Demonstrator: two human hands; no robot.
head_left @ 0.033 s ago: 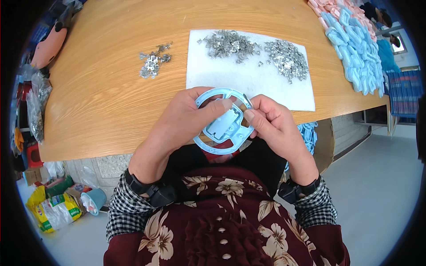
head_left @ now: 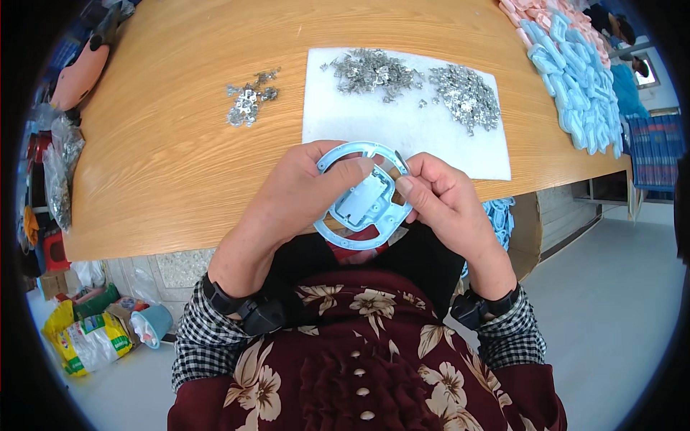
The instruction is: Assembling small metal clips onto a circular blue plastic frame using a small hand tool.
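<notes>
**While both your hands clasp it, the light-blue round plastic steering wheel (head_left: 364,204) sits directly between them**

It hangs over the table's near edge, above your lap. Being round, the rim has no long axis, but the flat light-blue rectangular hub panel (head_left: 368,194) slants roughly from one o'clock to seven.

Your left hand (head_left: 287,190) grips the rim around ten, its thumb reaching across to twelve. Your right hand (head_left: 445,201) pinches the rim between two and three; you cannot tell whether its fingers also hold something small. A thin dark sliver (head_left: 401,161) shows at half past one, nearer your right hand.

Beyond the wheel, the white rectangular mat (head_left: 424,140) bears two heaps of small silvery metal pieces: one heap (head_left: 377,72) at twelve, the other (head_left: 467,99) at half past one.
</notes>
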